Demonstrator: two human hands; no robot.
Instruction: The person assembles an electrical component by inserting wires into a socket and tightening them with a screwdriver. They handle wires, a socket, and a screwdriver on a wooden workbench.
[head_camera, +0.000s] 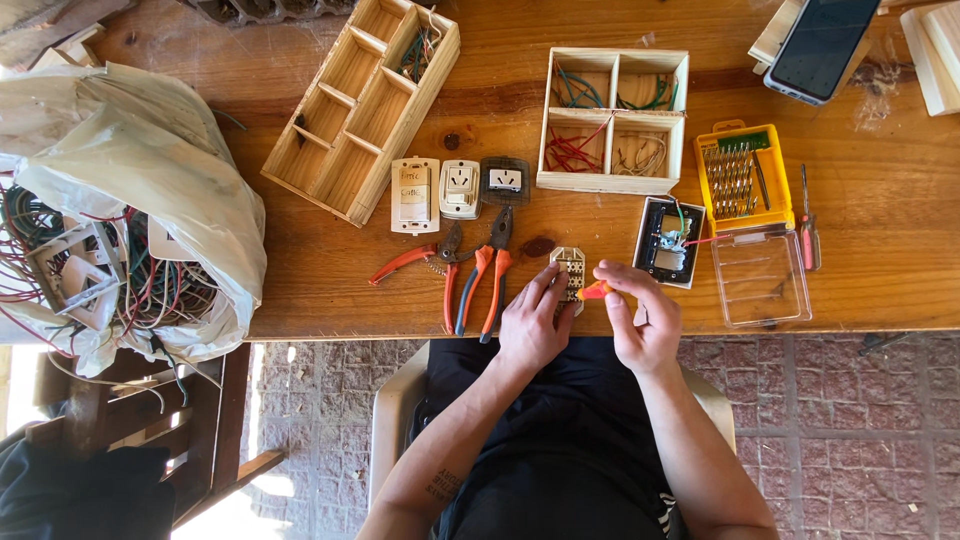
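Hands at near counter edge: left hand steadies a small beige slotted plastic switch insert flat on the wooden counter; right hand pinches an orange-handled screwdriver, tip at the insert. Black open switch housing with wires lies just right, apparently unfinished. Orange-handled pliers idle left.

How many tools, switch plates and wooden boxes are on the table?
Pliers and cutters with red or orange handles: 2
Screwdrivers: 2, an orange one in the right hand and a red one by the bit case
Switch and socket plates above the pliers: 3
Wooden divided boxes: 2
Total: 9
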